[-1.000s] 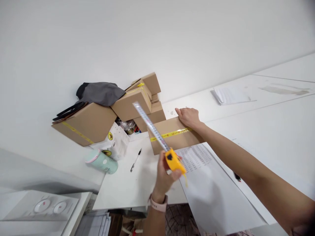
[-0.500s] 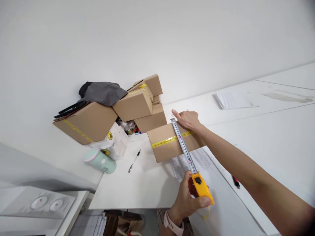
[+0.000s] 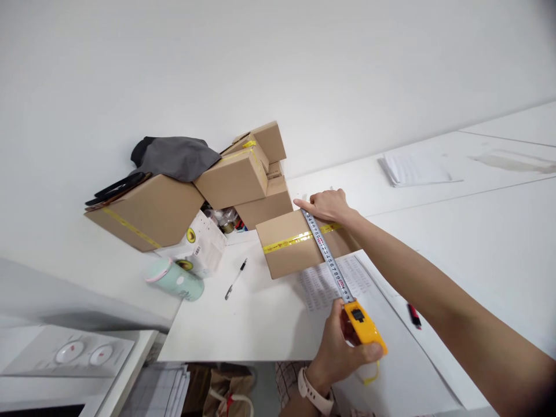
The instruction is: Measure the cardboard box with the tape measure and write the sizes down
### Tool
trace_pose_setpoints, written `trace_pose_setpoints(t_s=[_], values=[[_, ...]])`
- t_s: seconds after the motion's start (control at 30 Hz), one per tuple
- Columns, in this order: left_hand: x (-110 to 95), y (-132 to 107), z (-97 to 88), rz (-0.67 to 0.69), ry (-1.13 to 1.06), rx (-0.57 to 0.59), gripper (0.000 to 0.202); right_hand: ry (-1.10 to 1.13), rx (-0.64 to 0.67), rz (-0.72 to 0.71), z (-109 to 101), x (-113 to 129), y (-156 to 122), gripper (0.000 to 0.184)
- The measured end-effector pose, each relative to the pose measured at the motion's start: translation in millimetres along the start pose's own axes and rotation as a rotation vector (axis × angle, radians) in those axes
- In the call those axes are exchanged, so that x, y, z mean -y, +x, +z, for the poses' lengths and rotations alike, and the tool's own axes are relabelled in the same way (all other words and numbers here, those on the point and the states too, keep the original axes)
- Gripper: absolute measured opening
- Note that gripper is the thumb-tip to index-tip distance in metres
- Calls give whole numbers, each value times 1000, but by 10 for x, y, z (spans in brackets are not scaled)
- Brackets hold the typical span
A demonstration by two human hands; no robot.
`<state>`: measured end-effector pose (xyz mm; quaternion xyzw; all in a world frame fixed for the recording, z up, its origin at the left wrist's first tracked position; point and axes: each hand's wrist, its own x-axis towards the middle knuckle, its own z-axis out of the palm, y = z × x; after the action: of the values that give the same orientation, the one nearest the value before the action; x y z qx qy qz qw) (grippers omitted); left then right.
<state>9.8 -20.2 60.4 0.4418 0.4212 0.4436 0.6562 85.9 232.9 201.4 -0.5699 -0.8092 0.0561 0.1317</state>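
My left hand, with a pale watch at the wrist, is closed around the yellow case of a tape measure. The metal blade runs out from the case and slants up across the top of a small cardboard box sealed with yellow tape. At the far edge of that box my right hand is curled over it, its thumb stretched leftward beside the blade's end. The right fingers' undersides are hidden. A printed sheet lies partly under the box.
Left of the box lie a pen and a mint-green tumbler. Behind stand several stacked cardboard boxes and a grey cloth. A red-and-black cutter-like object lies on the right, papers farther back.
My right thumb has come down from a raised position to the box's far edge. The tape measure's case has shifted slightly right in view, still in my left hand.
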Motion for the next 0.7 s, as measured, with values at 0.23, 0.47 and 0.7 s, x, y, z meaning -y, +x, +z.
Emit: trace_pose_setpoints(t_s=[0.23, 0.47, 0.7], values=[[118, 134, 79, -9, 75, -50, 60, -9, 5, -4, -8, 5, 5, 91], [167, 111, -93, 1, 86, 19, 63, 3, -18, 0, 21, -13, 21, 91], [182, 73, -124, -26, 97, 33, 73, 2, -33, -17, 31, -27, 4, 90]])
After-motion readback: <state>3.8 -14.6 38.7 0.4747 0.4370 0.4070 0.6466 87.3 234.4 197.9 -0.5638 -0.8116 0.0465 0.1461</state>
